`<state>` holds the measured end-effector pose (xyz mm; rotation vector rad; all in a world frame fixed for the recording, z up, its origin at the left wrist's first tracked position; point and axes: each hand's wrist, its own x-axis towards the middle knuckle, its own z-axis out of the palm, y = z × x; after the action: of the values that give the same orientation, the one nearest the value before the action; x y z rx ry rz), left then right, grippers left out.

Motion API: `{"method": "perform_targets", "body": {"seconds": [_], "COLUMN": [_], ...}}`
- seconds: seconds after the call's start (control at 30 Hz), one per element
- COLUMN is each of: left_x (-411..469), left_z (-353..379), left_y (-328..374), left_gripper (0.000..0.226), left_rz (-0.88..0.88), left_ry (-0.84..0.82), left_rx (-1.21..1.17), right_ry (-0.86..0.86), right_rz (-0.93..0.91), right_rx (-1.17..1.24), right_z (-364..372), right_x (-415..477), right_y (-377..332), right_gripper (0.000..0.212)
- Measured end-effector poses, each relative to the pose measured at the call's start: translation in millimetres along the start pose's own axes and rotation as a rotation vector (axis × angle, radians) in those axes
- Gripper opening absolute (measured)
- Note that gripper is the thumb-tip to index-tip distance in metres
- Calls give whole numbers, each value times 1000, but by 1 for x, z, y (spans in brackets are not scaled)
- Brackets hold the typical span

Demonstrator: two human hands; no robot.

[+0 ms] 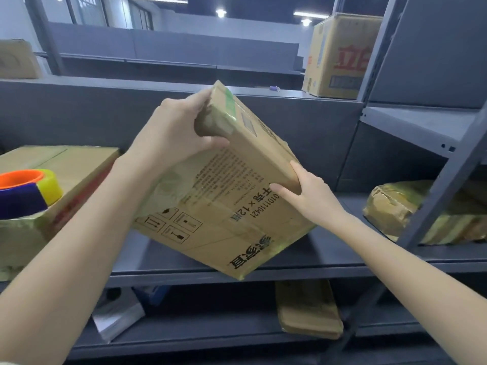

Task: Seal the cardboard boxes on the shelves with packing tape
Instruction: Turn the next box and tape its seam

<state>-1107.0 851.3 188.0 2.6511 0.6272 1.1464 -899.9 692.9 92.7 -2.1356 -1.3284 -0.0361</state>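
The cardboard box (226,196) was held tilted in front of the middle shelf (329,270), its printed face turned toward the camera with the lettering upside down. Its lowest corner hung at the shelf's front edge (whether it touched the metal could not be told). The left hand (174,138) gripped the box's upper corner, fingers curled over the top and thumb pressed on the near face. The right hand (311,196) clasped the box's right edge, thumb lying on the printed face and the other fingers wrapped round the side. A strip of green tape (227,98) crossed the top corner just beside the left fingers.

On the left of the same shelf sat another box (71,164), and on its lid rested a tape roll (29,191) with an orange core and a dark blue holder. Farther right on the shelf lay a crumpled, tape-wrapped parcel (392,209), well apart from the hands. A tall box with red print (340,56) stood on the shelf above, and a flattened piece of cardboard (308,309) lay on the shelf below.
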Motion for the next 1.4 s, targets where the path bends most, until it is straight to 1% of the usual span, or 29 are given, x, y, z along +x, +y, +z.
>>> {"method": "perform_targets", "body": {"seconds": [0.13, 0.23, 0.33, 0.4, 0.5, 0.6, 0.67, 0.8, 0.87, 0.93, 1.03, 1.1, 1.13, 1.23, 1.27, 1.33, 1.4], "left_x": [5, 3, 0, -5, -13, -19, -21, -18, -16, -16, -20, -25, -26, -29, -30, -33, -38], "left_z": [11, 20, 28, 33, 36, 39, 39, 42, 46, 52, 63, 71, 73, 73, 71, 70, 71], "left_y": [10, 16, 11, -1, -22, -38, -42, -37, -31, -26, -21, -17, -15, -15, -15, -12, -2], "left_gripper": [70, 61, 61, 63, 67, 78, 83, 81, 81, 81, 74, 70, 68, 61, 58, 50, 42], "left_rz": [70, 152, 174, 131, 25, -94, -149, -124, -90, -51, 15, 62, 80, 114, 123, 132, 162], "left_ry": [-40, -101, -155, -202, -287, -342, -360, -342, -342, -328, -240, -185, -166, -134, -135, -131, -104], "left_rx": [-115, -221, -205, -201, -208, -164, -159, -18, 54, 114, 207, 252, 266, 265, 268, 285, 276], "right_ry": [7, 135, 247, 304, 367, 456, 522, 609, 645, 651, 606, 573, 569, 610, 628, 639, 614], "right_rz": [-102, -151, -205, -207, -168, -136, -113, -54, -33, -8, 72, 140, 159, 172, 178, 181, 184], "right_rx": [113, 113, 102, 91, 100, 139, 179, 295, 345, 396, 464, 484, 448, 210, 165, 145, 151], "right_z": [-15, -26, -32, -35, -38, -35, -32, -27, -25, -25, -25, -23, -22, -14, -11, -7, -8], "right_x": [3, 6, 7, 8, 6, 3, 2, -5, -9, -11, -13, -15, -16, -14, -12, -8, -2], "right_y": [-13, -29, -45, -50, -46, -39, -35, -18, -7, 5, 24, 35, 39, 38, 35, 33, 36], "right_gripper": [94, 87, 92, 95, 92, 92, 87, 56, 48, 39, 27, 28, 30, 34, 35, 37, 35]}}
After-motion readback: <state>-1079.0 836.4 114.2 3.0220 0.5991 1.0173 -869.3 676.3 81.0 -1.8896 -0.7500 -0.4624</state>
